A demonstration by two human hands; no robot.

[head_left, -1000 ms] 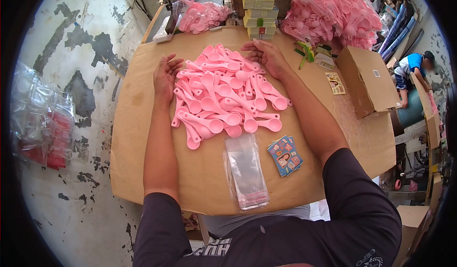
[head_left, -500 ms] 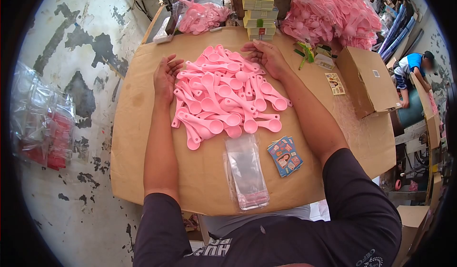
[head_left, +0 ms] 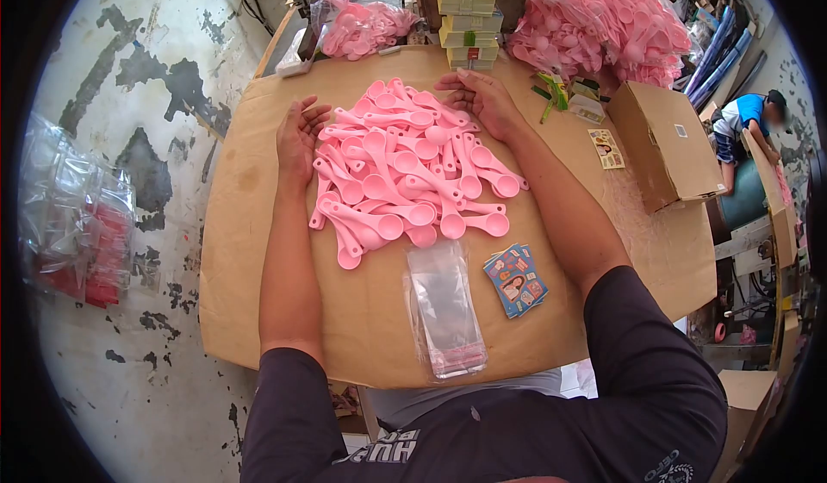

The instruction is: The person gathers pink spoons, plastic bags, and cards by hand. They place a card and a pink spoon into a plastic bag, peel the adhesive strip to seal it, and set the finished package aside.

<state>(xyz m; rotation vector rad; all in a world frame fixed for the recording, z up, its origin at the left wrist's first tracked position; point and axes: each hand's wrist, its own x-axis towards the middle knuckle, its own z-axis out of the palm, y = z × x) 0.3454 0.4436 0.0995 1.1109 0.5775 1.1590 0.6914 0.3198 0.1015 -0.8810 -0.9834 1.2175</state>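
Note:
A heap of pink plastic spoons lies on the cardboard-covered table. My left hand rests at the heap's left edge, fingers apart and curved inward, holding nothing. At the upper right edge of the heap, my right hand is open too, its palm facing the spoons. Nearer my body lies a stack of clear plastic bags. To the right of the bags is a small pile of blue printed cards.
Stacked yellowish card bundles stand at the back, between bagged pink spoons and a larger bagged pile. A cardboard box, green-handled cutter and single card are on the right. Another person bends down farther right.
Both of my hands stay almost where they were around the heap. At the far right, the other person's lower arm has shifted.

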